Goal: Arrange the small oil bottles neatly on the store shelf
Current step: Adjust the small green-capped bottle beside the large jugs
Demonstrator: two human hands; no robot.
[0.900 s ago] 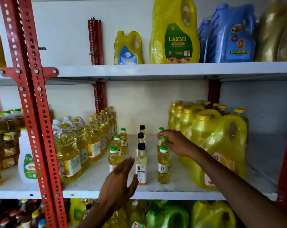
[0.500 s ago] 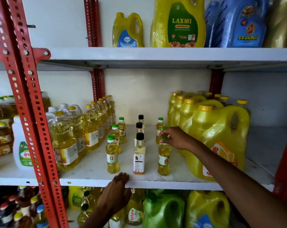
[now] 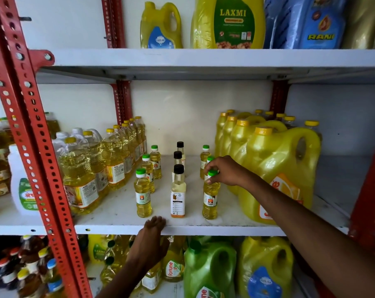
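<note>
Small oil bottles stand in three rows on the white middle shelf (image 3: 203, 227). The left row has green caps, with its front bottle (image 3: 142, 193) nearest the edge. The middle row has black caps, led by a pale bottle (image 3: 178, 191). In the right row, my right hand (image 3: 225, 171) grips the neck of the front green-capped bottle (image 3: 210, 198), which stands on the shelf. My left hand (image 3: 150, 244) rests with its fingertips on the shelf's front edge, holding nothing.
Large yellow jugs (image 3: 277, 168) crowd the right of the small bottles, and wrapped clear oil bottles (image 3: 92, 168) line the left. A red slotted upright (image 3: 31, 147) stands at the left front. More jugs fill the shelves above and below.
My left hand dropped from in front of the bottles down to the shelf's front edge. My right hand shifted its hold to the neck of the front right bottle. The view moved closer.
</note>
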